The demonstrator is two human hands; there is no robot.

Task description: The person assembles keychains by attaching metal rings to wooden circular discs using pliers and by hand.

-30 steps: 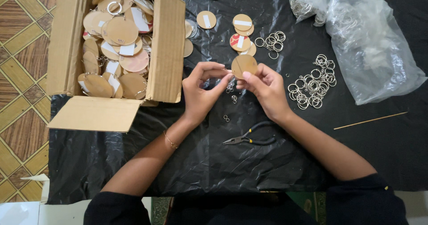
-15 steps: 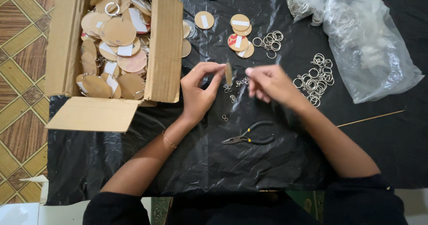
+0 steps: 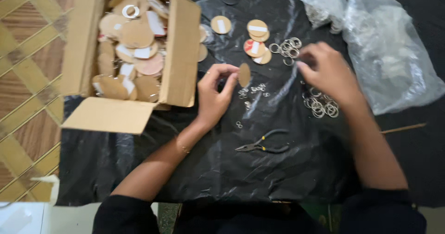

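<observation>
The left hand (image 3: 214, 95) pinches a wooden disc (image 3: 244, 74) edge-on above the black sheet (image 3: 208, 169). The right hand (image 3: 327, 72), loosely curled and holding nothing visible, hovers near the metal rings (image 3: 288, 47), just to its far left.

Head camera, steeply downward, near black sheet (image 3: 222, 169)

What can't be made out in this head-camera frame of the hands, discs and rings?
- Right hand: motion-blurred; whether its fingertips pinch a ring is unclear.
- Wooden disc in the left hand: seen edge-on, so its faces are hidden.
- Clear plastic bags: crumpled film obscures contents; cut by the top edge.
- Small links: too small to count.
</observation>
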